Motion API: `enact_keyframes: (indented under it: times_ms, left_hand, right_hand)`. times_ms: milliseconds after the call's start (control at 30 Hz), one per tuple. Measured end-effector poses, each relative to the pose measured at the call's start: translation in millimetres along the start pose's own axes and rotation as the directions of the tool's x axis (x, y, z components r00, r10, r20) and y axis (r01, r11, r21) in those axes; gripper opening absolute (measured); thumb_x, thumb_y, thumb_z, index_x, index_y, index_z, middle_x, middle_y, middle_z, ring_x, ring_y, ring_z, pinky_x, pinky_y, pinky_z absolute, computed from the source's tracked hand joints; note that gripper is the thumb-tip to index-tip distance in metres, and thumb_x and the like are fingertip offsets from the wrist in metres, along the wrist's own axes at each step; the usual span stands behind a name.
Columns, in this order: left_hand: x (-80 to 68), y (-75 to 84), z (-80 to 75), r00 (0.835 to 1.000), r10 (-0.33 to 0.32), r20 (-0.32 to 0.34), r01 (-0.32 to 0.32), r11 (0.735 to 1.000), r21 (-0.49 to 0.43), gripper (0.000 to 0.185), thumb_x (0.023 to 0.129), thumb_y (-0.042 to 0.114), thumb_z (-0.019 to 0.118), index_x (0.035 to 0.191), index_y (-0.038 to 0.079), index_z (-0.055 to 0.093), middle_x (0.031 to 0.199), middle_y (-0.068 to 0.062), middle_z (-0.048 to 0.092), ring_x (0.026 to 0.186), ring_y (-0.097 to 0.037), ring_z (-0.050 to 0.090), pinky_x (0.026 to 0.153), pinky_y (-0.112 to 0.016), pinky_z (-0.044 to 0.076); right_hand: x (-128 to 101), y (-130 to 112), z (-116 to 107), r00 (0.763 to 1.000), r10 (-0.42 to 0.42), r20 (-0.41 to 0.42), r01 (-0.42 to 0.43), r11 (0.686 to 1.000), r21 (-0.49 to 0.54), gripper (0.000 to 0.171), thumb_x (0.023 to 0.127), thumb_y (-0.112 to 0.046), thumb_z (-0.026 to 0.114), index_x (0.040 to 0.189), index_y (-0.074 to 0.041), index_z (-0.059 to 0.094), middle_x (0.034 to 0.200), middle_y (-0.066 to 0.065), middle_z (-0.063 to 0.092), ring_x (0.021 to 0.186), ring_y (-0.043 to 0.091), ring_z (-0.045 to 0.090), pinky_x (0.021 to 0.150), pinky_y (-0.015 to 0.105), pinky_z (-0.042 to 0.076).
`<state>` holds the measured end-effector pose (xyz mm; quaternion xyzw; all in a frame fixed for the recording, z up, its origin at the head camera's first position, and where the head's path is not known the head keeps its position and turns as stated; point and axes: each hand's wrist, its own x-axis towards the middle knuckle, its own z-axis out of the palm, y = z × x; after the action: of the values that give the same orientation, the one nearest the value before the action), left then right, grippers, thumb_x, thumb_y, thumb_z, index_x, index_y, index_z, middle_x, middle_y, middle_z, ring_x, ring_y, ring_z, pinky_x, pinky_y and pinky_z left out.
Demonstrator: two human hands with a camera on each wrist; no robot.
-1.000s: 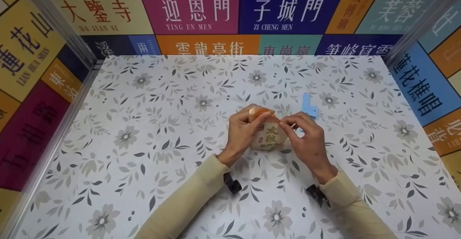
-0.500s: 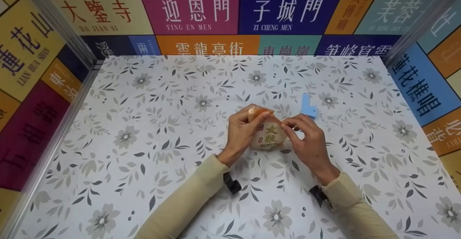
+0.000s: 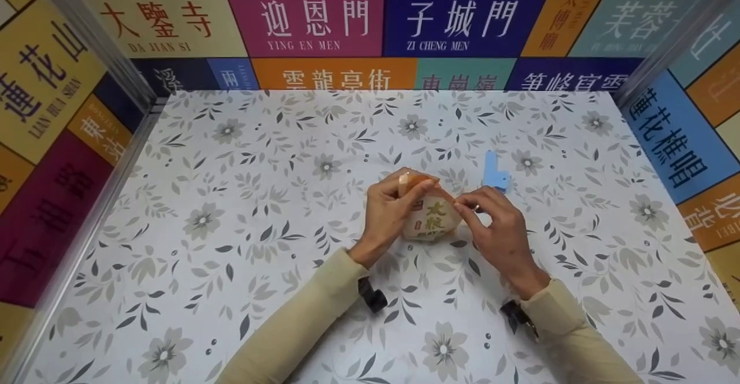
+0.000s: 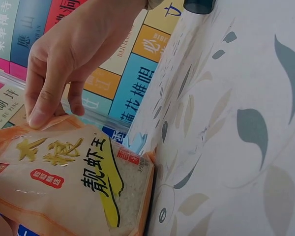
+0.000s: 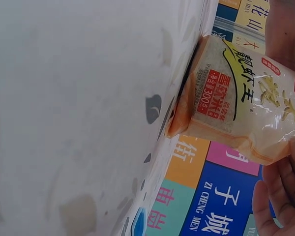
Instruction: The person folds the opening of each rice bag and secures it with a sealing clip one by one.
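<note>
Two hands at the rice bag's (image 3: 430,219) top!
Left hand (image 3: 383,207) grips the left side, right hand (image 3: 500,219) pinches the right corner, bag standing right of table (image 3: 260,170) centre; I'd say they're working the mouth, next needing steady tension.

A booth-like workstation, its wider setting unclear: a flower-patterned surface (image 3: 243,158) is walled on three sides by bright panels (image 3: 315,31) lettered in Chinese, with pale strips (image 3: 98,31) at the corners.
</note>
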<state>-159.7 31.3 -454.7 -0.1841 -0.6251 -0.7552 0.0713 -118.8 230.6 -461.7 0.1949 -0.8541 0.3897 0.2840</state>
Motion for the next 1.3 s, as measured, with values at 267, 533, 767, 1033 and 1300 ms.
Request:
enact_keyframes:
  times_ms: [267, 533, 767, 1033, 1300]
  left_hand:
    - [0.8, -0.5, -0.2, 1.000, 0.024, -0.008, -0.024, 1.000, -0.001, 0.013, 0.096, 0.014, 0.076, 0.100, 0.004, 0.082, 0.100, -0.012, 0.079, 0.085, -0.014, 0.071, 0.068, -0.023, 0.053]
    - [0.1, 0.0, 0.5, 1.000, 0.026, -0.015, -0.026, 1.000, 0.000, 0.012, 0.095, 0.014, 0.076, 0.100, 0.005, 0.083, 0.099, -0.011, 0.079, 0.084, -0.011, 0.070, 0.067, -0.022, 0.053]
    - [-1.0, 0.0, -0.2, 1.000, 0.010, -0.010, -0.010, 1.000, 0.020, 0.013, 0.096, 0.015, 0.076, 0.102, 0.006, 0.083, 0.100, -0.009, 0.079, 0.082, -0.010, 0.068, 0.066, -0.022, 0.052]
    - [-0.8, 0.1, 0.2, 1.000, 0.008, -0.014, -0.008, 1.000, 0.015, 0.013, 0.096, 0.016, 0.076, 0.102, 0.006, 0.083, 0.099, -0.009, 0.079, 0.082, -0.011, 0.069, 0.066, -0.022, 0.052]
    - [0.2, -0.7, 1.0, 1.000, 0.007, -0.018, -0.007, 1.000, 0.007, 0.013, 0.095, 0.016, 0.077, 0.100, 0.006, 0.083, 0.099, -0.008, 0.080, 0.085, -0.012, 0.070, 0.068, -0.022, 0.053]
  right_hand:
    - [-1, 1, -4, 0.999, 0.017, 0.034, -0.016, 0.999, -0.029, 0.004, 0.094, -0.007, 0.077, 0.097, -0.009, 0.078, 0.090, 0.003, 0.070, 0.086, 0.014, 0.065, 0.079, 0.014, 0.049]
    - [-4, 2, -8, 0.997, 0.041, 0.062, -0.037, 0.997, -0.066, 0.006, 0.094, -0.007, 0.077, 0.098, -0.011, 0.078, 0.091, 0.001, 0.071, 0.085, 0.011, 0.066, 0.073, 0.014, 0.046]
    - [-6, 3, -10, 0.997, 0.031, 0.065, -0.027, 0.997, -0.073, 0.008, 0.092, -0.005, 0.078, 0.098, -0.010, 0.079, 0.091, 0.001, 0.071, 0.083, 0.012, 0.066, 0.070, 0.012, 0.044]
    - [-8, 7, -11, 0.997, 0.017, 0.078, -0.011, 0.997, -0.078, 0.005, 0.095, -0.008, 0.076, 0.098, -0.010, 0.079, 0.091, 0.000, 0.071, 0.083, 0.012, 0.067, 0.070, 0.013, 0.044]
    - [-8, 6, -14, 0.995, 0.037, 0.092, -0.025, 0.991, -0.131, 0.005, 0.093, -0.010, 0.078, 0.098, -0.011, 0.078, 0.091, 0.001, 0.072, 0.083, 0.012, 0.067, 0.065, 0.019, 0.046]
